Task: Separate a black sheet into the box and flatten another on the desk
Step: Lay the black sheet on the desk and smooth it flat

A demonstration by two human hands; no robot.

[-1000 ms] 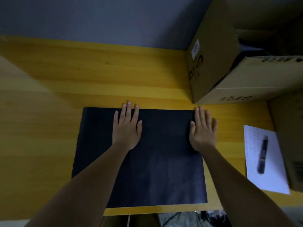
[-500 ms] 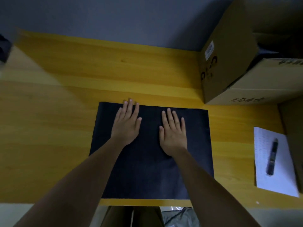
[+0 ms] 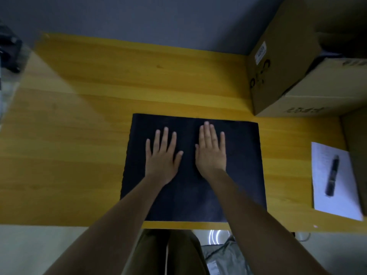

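Left hand [image 3: 161, 157] + right hand [image 3: 211, 150] palms down, side by side on black sheet [image 3: 243, 165], forearms reaching in from below. Fingers flat, extended, slightly spread, gripping nothing. Sheet rectangular, matte, lying flat near front edge of yellow wood-grain desk [image 3: 79, 135]. Cardboard box [image 3: 282, 70] at far right corner.

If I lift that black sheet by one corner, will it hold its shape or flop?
Probably flop: the black sheet lies thin and flat on the desk, both hands pressing it. Likely light. Its left edge looks slightly wavy, suggesting soft material rather than stiff board.
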